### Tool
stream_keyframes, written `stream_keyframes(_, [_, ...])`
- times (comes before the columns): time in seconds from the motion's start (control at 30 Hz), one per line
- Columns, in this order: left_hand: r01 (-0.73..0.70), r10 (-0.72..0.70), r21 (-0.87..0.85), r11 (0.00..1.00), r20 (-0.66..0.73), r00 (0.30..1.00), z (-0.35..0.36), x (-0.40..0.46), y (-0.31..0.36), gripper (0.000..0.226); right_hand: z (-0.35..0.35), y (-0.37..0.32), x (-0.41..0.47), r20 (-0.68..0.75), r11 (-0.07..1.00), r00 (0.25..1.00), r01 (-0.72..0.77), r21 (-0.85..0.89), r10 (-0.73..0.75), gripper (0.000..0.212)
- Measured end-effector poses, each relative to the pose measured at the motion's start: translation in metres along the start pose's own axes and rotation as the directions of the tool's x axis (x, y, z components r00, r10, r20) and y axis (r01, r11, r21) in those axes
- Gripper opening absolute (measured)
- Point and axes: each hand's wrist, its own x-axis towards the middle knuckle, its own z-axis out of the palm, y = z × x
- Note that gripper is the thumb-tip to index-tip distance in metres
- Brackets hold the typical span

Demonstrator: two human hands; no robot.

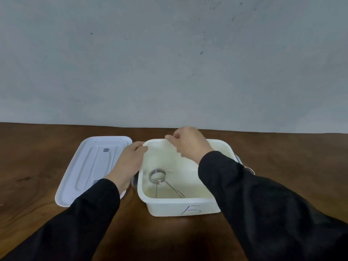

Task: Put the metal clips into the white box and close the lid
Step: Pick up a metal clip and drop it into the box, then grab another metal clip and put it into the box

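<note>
With the left hand (130,162) gripping the white box (169,208) rim, the loosely curled, seemingly empty right hand (188,144) should fetch the clip (249,169) at right-centre

Position: one head-worn camera above the near edge of the wooden table (282,157)
Facing: forward toward 12 o'clock, tilted slightly down; grey wall (169,63) fills the upper half
Nearness: close; both sleeves enter from 5 and 7 o'clock
Lens: wide-angle, table edge bowed
Shared: single view, no overlap
</note>
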Motion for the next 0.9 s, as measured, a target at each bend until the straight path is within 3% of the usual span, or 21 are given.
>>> stream_keyframes(0.07, [0.002, -0.002, -0.001, 1.0, -0.013, 1.0, 0.001, -0.002, 0.0, 0.027, -0.042, 0.03, 0.002, -0.235, 0.996, 0.971, -0.026, 0.081, 0.045, 0.051])
stream_keyframes(0.13, [0.003, -0.003, 0.006, 1.0, -0.012, 1.0, 0.001, -0.001, -0.003, 0.029, -0.075, 0.073, 0.001, -0.341, 0.984, 0.927, -0.119, 0.129, 0.157, 0.048])
stream_keyframes(0.2, [0.003, -0.003, 0.032, 0.999, -0.016, 1.0, 0.001, -0.001, -0.004, 0.03, -0.093, 0.12, -0.004, -0.278, 0.954, 0.913, -0.277, 0.112, 0.298, 0.043])
stream_keyframes(0.3, [0.013, -0.012, 0.046, 0.999, -0.032, 0.999, 0.002, 0.0, -0.003, 0.029, -0.092, 0.176, -0.025, 0.024, 0.888, 0.896, -0.437, -0.144, 0.444, 0.036])
stream_keyframes(0.37, [0.018, -0.016, 0.041, 0.999, -0.042, 0.999, 0.003, -0.001, -0.001, 0.028, -0.084, 0.2, -0.042, 0.138, 0.852, 0.858, -0.448, -0.271, 0.495, 0.034])
stream_keyframes(0.5, [0.015, -0.015, 0.007, 1.0, -0.044, 0.999, 0.005, -0.001, 0.001, 0.026, -0.063, 0.214, -0.055, 0.224, 0.824, 0.815, -0.442, -0.354, 0.534, 0.037])
stream_keyframes(0.63, [0.001, -0.001, 0.016, 1.0, -0.031, 1.0, 0.004, -0.001, 0.003, 0.026, -0.037, 0.218, -0.047, 0.198, 0.792, 0.793, -0.481, -0.375, 0.576, 0.036])
stream_keyframes(0.77, [-0.004, 0.005, 0.028, 1.0, -0.032, 0.999, 0.005, 0.0, 0.004, 0.021, -0.022, 0.215, -0.041, 0.08, 0.743, 0.786, -0.539, -0.397, 0.613, 0.015])
stream_keyframes(0.9, [0.002, -0.002, 0.01, 1.0, -0.026, 1.0, 0.004, 0.0, 0.005, 0.022, -0.02, 0.212, -0.038, 0.054, 0.775, 0.813, -0.529, -0.344, 0.579, 0.015])
